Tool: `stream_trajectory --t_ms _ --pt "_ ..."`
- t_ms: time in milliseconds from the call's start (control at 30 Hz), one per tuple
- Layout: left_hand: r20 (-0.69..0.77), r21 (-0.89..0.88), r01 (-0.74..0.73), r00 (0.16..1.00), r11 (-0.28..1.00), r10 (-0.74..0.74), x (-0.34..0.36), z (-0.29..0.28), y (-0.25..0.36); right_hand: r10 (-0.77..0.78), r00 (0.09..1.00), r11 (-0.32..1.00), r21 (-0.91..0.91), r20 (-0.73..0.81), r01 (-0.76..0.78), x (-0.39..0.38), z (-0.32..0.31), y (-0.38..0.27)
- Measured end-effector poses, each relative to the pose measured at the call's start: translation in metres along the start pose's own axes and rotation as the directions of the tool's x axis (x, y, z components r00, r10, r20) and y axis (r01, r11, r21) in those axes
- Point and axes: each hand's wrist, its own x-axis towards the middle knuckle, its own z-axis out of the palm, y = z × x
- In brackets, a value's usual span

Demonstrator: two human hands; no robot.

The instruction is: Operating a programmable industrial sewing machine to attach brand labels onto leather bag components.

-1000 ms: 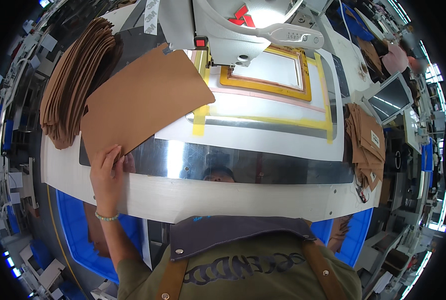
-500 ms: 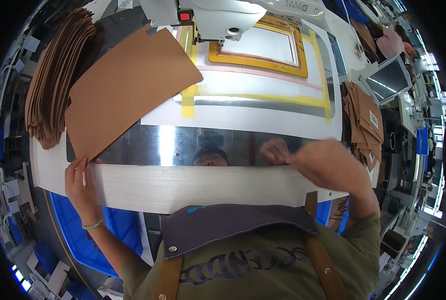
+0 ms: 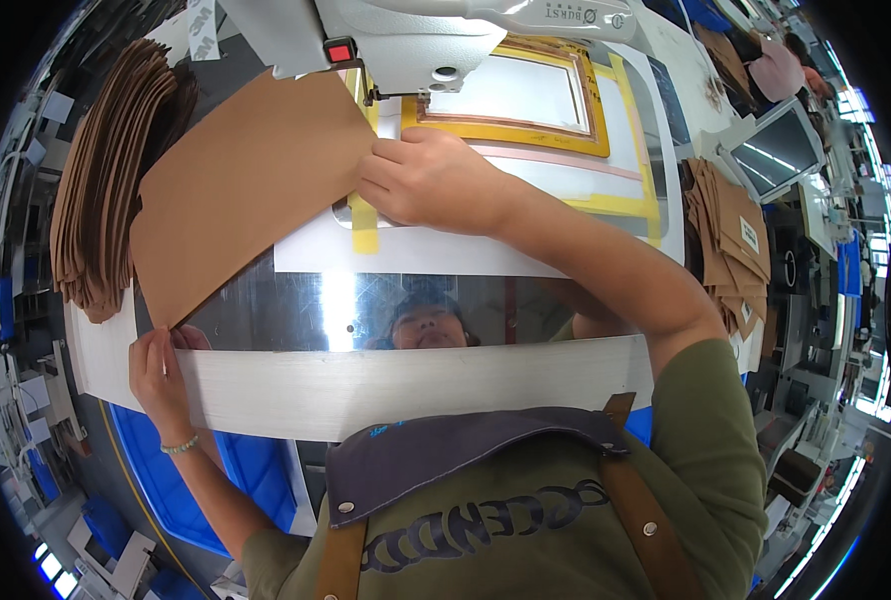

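Observation:
A brown flat sheet [image 3: 246,170] lies angled on the work surface, left of the machine head [image 3: 406,45]. My left hand [image 3: 158,375] pinches its lower corner at the front edge of a shiny metal plate [image 3: 296,310]. My right hand [image 3: 416,175] reaches across and grips the sheet’s right corner, fingers bent. Beside it, a yellow frame [image 3: 596,110] rests on a white board with yellow tape strips [image 3: 366,230]. A tall stack of curved brown pieces [image 3: 101,170] stands at the left.
More brown pieces [image 3: 731,230] are piled at the right, near a tilted screen [image 3: 771,150]. Blue bins [image 3: 166,470] sit below the table’s pale front edge [image 3: 416,385]. Another person [image 3: 776,70] is at the far upper right.
My right arm has come into view and reached up and left to the sheet’s right corner. My left hand has stayed on the lower corner, shifting slightly with the sheet.

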Motion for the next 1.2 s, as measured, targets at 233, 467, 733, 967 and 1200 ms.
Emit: stream_trajectory --t_ms 233,467,733,967,1200 --pt "0.014 -0.075 -0.312 0.949 0.947 0.314 0.088 0.036 0.001 0.109 0.993 0.990 -0.089 0.043 -0.105 -0.042 -0.033 0.012" --pt "-0.105 -0.202 -0.648 0.760 0.735 0.641 0.183 0.084 0.084 0.272 0.937 0.945 -0.245 0.218 -0.217 -0.124 -0.097 0.036" --pt "-0.097 -0.183 -0.836 0.540 0.518 0.836 0.232 0.112 0.170 0.384 0.897 0.872 -0.405 0.220 -0.274 -0.201 -0.125 0.062" --pt "0.058 -0.321 -0.632 0.730 0.705 0.681 0.203 0.093 0.169 0.687 0.717 0.708 -0.325 0.115 -0.627 -0.222 -0.127 0.020" --pt "0.263 -0.324 -0.422 0.820 0.847 0.509 0.180 0.094 0.179 0.811 0.557 0.586 -0.250 0.179 -0.771 -0.228 -0.123 0.006"
